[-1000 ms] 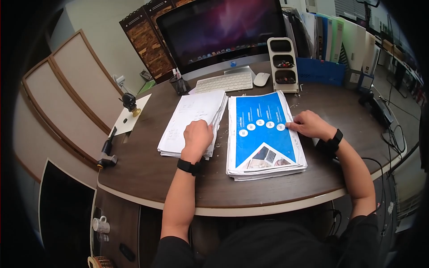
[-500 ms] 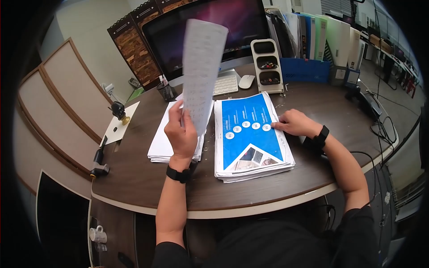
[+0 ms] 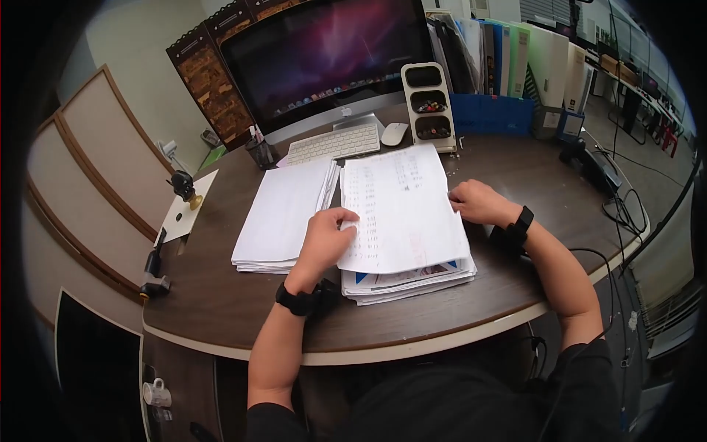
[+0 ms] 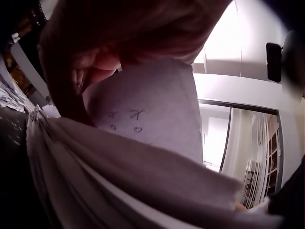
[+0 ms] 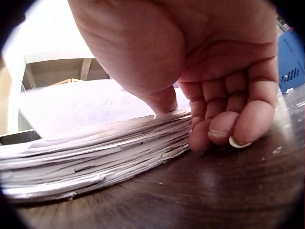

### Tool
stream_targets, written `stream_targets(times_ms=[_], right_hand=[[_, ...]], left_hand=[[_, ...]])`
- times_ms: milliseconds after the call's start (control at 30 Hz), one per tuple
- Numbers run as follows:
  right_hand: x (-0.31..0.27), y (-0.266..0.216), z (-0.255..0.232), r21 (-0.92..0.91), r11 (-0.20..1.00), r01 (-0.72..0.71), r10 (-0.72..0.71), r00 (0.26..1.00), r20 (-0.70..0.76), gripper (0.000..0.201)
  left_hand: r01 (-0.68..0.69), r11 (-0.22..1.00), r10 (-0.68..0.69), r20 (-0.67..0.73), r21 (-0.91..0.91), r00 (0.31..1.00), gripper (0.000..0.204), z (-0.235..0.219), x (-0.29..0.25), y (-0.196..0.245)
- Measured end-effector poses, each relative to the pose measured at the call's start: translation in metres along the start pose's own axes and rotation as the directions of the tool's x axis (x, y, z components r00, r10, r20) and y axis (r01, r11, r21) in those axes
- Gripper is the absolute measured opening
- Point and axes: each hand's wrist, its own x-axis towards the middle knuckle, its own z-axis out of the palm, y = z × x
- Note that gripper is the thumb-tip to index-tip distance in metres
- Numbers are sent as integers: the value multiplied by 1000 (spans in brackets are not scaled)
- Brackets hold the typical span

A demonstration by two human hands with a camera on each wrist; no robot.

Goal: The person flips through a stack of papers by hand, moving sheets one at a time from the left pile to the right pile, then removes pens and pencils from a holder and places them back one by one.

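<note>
My left hand [image 3: 324, 239] pinches the left edge of a white sheet [image 3: 401, 214] with handwritten columns. This sheet covers most of the right paper stack [image 3: 412, 291]; slivers of a blue printed page peek out at its near edge. In the left wrist view, the sheet [image 4: 147, 105] runs up under the curled fingers, above bent page edges. At the stack's right edge is my right hand [image 3: 482, 204]. Its thumb [image 5: 164, 102] rests on the top pages, while the other fingers [image 5: 224, 126] hang loosely curled beside the stack. A white paper stack [image 3: 283, 214] lies to the left.
Behind the stacks stand a keyboard [image 3: 335, 144], a mouse [image 3: 395, 133], a pen cup [image 3: 261, 151], a monitor [image 3: 331, 59] and a slanted holder [image 3: 428, 103] of small parts. A desk phone [image 3: 589, 166] and cables are at the right, a power drill [image 3: 153, 272] at the left.
My left hand lifted a sheet from the left stack, turned it upright and brought it rightward down over the blue page. The right hand stays at the right stack's edge.
</note>
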Motion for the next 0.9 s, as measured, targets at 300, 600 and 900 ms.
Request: stream_targets(times_ms=[300,600,900], right_hand=[[2,-1,1,-44,999,-9,9,1000,9,36],[2,-3,-1,33,999,-34,34,999,-4,40],[0,-13,-10,94,992,-80,76,996,49,50]], left_hand=[[-42,950,-15,179,309,984,19,-5,-5,12],[-76,931,30,133,356,991,19,1,-7,12],[-109,919,57,148,380,987,18,0,-5,5]])
